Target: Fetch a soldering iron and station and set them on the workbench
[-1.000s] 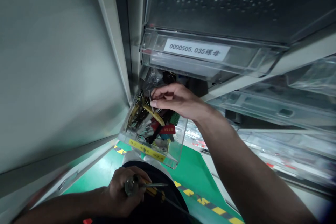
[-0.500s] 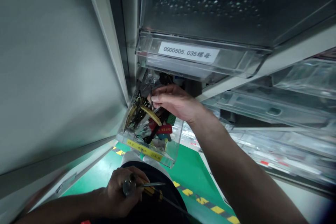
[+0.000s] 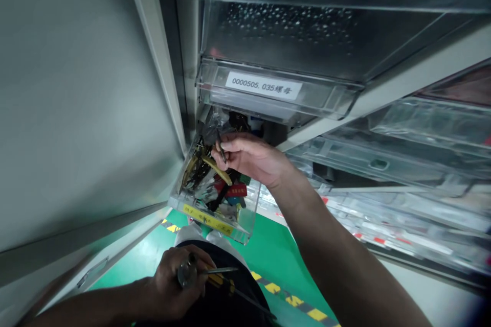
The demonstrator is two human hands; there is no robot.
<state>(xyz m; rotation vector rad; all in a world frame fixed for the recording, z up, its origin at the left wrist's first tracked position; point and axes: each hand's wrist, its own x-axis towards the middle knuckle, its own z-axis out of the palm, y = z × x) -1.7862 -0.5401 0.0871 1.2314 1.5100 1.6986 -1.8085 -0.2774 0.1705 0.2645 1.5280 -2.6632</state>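
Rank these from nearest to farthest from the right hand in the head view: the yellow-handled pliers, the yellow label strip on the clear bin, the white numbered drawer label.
From the right hand:
1. Yellow-handled pliers, just below its fingers, in the bin.
2. White numbered drawer label, above, and yellow label strip, below: too close to call.

A clear plastic drawer with a white label (image 3: 263, 86) sits shut high up in the rack. More clear plastic drawers (image 3: 402, 135) run off to the side. A big flat grey wall panel (image 3: 76, 102) stands beside them. Down low is a green floor (image 3: 276, 255) with a yellow and black stripe (image 3: 303, 309).
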